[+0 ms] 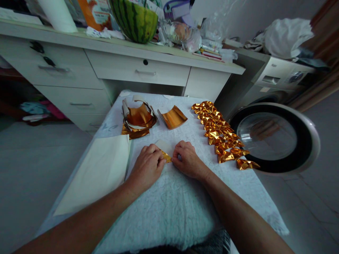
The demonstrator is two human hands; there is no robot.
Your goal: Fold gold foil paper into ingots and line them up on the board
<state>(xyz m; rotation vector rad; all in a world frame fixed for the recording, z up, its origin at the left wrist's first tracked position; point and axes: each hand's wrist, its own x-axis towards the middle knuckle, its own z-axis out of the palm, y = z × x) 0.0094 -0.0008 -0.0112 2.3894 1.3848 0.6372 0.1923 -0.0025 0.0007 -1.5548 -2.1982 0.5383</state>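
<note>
Between my hands, on the cloth-covered table (pixel 196 197), is a sheet of gold foil paper (pixel 166 156) with a folded gold edge and its pale side partly showing. My left hand (pixel 150 162) is closed, pinching the left part of that edge. The closed fingers of my right hand (pixel 187 158) hold its right corner. Just beyond them lies a curled gold sheet (pixel 174 117). A loose roll of gold foil sheets (pixel 139 116) sits at the back left. Several folded gold foil pieces (pixel 219 134) stand in rows along the right side.
A large pale paper sheet (pixel 95 173) covers the table's left side. Behind the table is a white drawer desk (pixel 137 70) bearing a cut watermelon (pixel 135 23) and clutter. At the right, a washing machine's open round door (pixel 275 137) reaches near the table edge.
</note>
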